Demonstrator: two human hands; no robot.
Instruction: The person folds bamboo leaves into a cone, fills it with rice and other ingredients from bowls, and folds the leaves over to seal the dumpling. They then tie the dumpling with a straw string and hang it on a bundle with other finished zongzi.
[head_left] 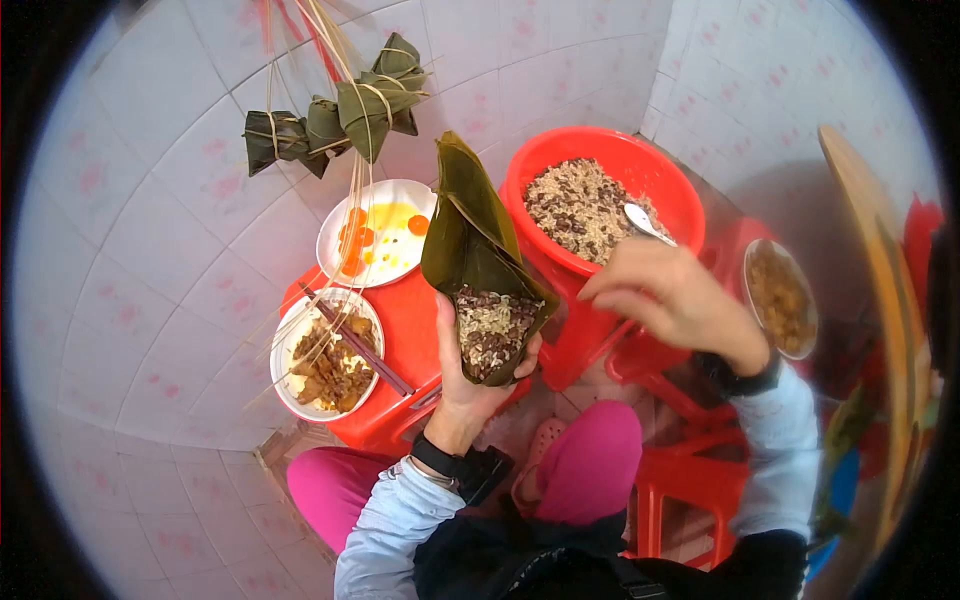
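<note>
My left hand [470, 385] holds a folded green leaf cone [470, 240] from below, its fingers wrapped round the base. Rice mixed with dark beans [492, 330] fills the cone's lower part, and the long leaf ends stand up behind it. My right hand [655, 290] is in the air to the right of the cone, just below the rim of a red basin [690, 200]. Its fingers are bent and drawn together; whether anything small is between them is hidden. In the basin lies more rice and bean mix [580, 205] with a white spoon [648, 224] resting on it.
Wrapped leaf bundles [365, 110] hang by strings at the upper left. A plate of egg yolks [330, 235] and a bowl of meat [335, 375] with chopsticks [370, 350] stand on a red stool [410, 320]. Another bowl [780, 300] and a wooden board [880, 290] are at the right.
</note>
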